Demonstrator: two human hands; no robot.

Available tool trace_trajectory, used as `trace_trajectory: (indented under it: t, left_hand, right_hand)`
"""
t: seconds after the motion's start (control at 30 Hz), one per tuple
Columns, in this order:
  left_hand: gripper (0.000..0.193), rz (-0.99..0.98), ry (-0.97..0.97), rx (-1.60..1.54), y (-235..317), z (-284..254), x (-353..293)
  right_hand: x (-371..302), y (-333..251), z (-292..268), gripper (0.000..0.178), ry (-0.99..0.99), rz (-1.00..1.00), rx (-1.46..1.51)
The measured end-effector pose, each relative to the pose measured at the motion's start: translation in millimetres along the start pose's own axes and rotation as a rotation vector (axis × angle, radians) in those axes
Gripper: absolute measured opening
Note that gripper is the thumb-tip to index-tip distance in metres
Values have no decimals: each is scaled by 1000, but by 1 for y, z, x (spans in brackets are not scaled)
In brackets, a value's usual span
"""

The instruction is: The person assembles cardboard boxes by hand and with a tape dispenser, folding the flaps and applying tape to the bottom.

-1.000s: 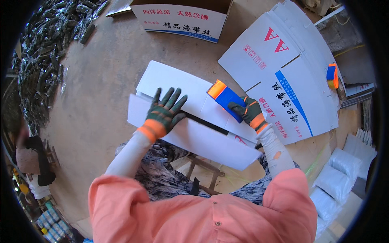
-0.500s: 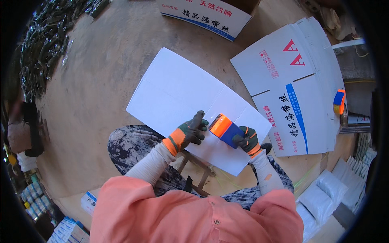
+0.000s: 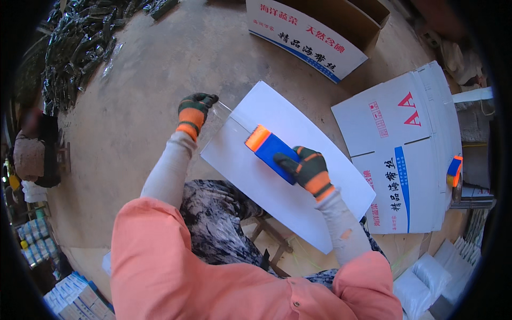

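A flat, plain white carton [image 3: 320, 218] lies slanted across my knees. My right hand [image 3: 309, 172], in a dark glove with orange bands, grips a blue and orange tape dispenser [image 3: 278, 156] over the carton's middle. From its orange end a strip of clear tape [image 3: 230, 111] stretches left past the carton's edge. My left hand [image 3: 194, 114], gloved the same way, pinches the far end of that strip, out over the floor.
Printed flattened cartons [image 3: 368, 136] are stacked at my right, with another orange and blue dispenser [image 3: 454, 170] beside them. An open carton [image 3: 304, 45] stands ahead. Dark wrapped packs [image 3: 80, 53] heap at far left; a person [image 3: 34, 146] sits below them.
My left hand has moved left and forward, drawing clear tape out, and its fingers have closed. My right hand has brought the dispenser left and forward over the carton.
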State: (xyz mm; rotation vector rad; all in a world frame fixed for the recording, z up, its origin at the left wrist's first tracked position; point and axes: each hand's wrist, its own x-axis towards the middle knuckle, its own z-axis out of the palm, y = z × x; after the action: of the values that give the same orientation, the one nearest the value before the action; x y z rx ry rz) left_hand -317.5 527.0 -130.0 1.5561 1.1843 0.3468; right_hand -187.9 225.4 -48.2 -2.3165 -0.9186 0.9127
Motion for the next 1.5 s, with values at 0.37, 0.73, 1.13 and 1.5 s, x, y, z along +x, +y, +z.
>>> trace_trajectory:
  t: [0.37, 0.73, 1.13, 1.5]
  left_hand:
    - [63, 80, -104, 875, -40, 54, 30]
    - [56, 313, 134, 869, 28, 97, -43]
    - [57, 1156, -504, 969, 11, 250, -237]
    - [58, 1114, -483, 1012, 14, 262, -247]
  right_hand:
    - [30, -13, 10, 64, -128, 103, -2]
    - [-180, 161, -70, 39, 36, 138, 59]
    - [-268, 247, -102, 44, -65, 194, 125]
    - [-220, 320, 19, 26, 103, 525, -391]
